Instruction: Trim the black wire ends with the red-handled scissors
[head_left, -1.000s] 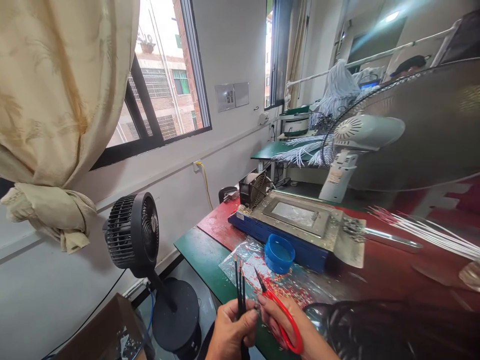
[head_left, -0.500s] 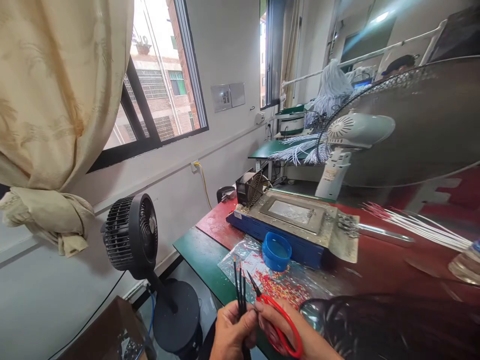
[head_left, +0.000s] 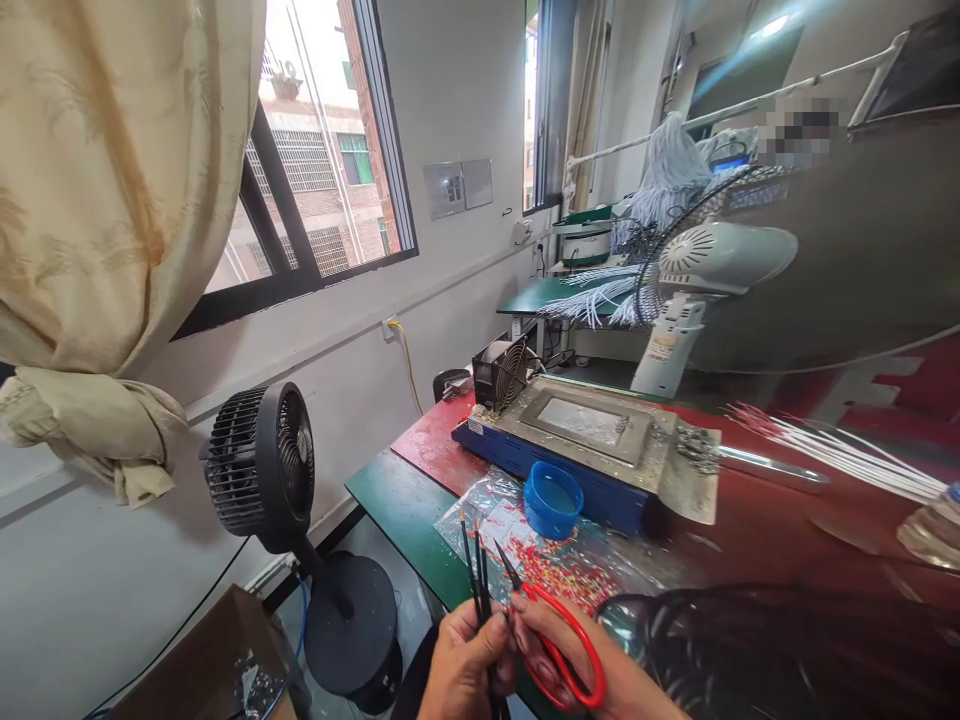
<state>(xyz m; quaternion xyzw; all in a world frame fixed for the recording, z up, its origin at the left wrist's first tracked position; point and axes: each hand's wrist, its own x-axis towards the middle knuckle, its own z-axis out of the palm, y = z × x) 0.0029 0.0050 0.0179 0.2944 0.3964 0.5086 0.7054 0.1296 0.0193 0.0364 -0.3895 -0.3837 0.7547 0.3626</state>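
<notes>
My left hand (head_left: 459, 665) pinches a small bunch of thin black wires (head_left: 475, 570) that stand upright from its fingers. Red-handled snips (head_left: 551, 640) sit in my right hand (head_left: 559, 650), their dark blades pointing up and left, close beside the wires. Both hands meet at the bottom edge of the view, over the front edge of the green bench (head_left: 397, 505). Just beyond them lies a clear plastic sheet (head_left: 487, 515) strewn with red and pale wire scraps.
A blue round tub (head_left: 553, 499) stands by a blue-based solder pot (head_left: 592, 440). White wires (head_left: 832, 450) lie on the red mat at right. A large white fan (head_left: 720, 265) stands behind. A black floor fan (head_left: 262, 470) and a cardboard box (head_left: 217, 660) are at left.
The view has shifted slightly. My hands have stayed together low in the view, with the snips' blades edging closer to the wires.
</notes>
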